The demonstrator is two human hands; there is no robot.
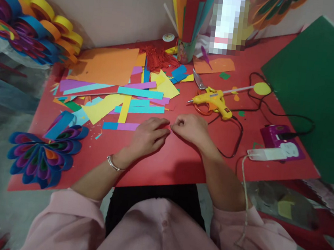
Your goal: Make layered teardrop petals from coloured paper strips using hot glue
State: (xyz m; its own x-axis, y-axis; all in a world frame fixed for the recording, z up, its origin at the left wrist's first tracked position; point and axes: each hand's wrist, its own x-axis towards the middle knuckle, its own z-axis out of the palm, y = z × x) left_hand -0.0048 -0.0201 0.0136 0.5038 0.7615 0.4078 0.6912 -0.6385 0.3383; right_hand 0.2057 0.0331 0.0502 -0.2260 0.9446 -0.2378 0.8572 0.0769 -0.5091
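We note 2 bare hands close together over the red tabletop (165,168), fingertips nearly meeting. We see the left hand (150,135) palm down across a blue-and-purple paper strip (120,126), its fingers slightly bent and near each other; a silver bracelet (115,164) circles that wrist. The strip lies flat near the middle of the table, its blue end pointing left, the other end running under the left hand. We see the right hand (190,129) curled, thumb and forefinger drawn narrow just beside the left fingertips. We cannot tell whether either hand grips anything, the contact being small and dim. Beyond the right hand we record a yellow glue gun (212,102) on its side, nozzle pointing left, with scissors (200,80) partly beneath it and a black cord (240,138) looping toward a purple power box (273,136). Beyond the left hand we log loose turquoise strips (140,93), a large orange sheet (104,64) and red tassels (159,58). At the near left corner sits 1 fan of looped paper (42,157), mostly blue and purple. At the back, we find a cup (186,50) holding upright paper strips (192,14).
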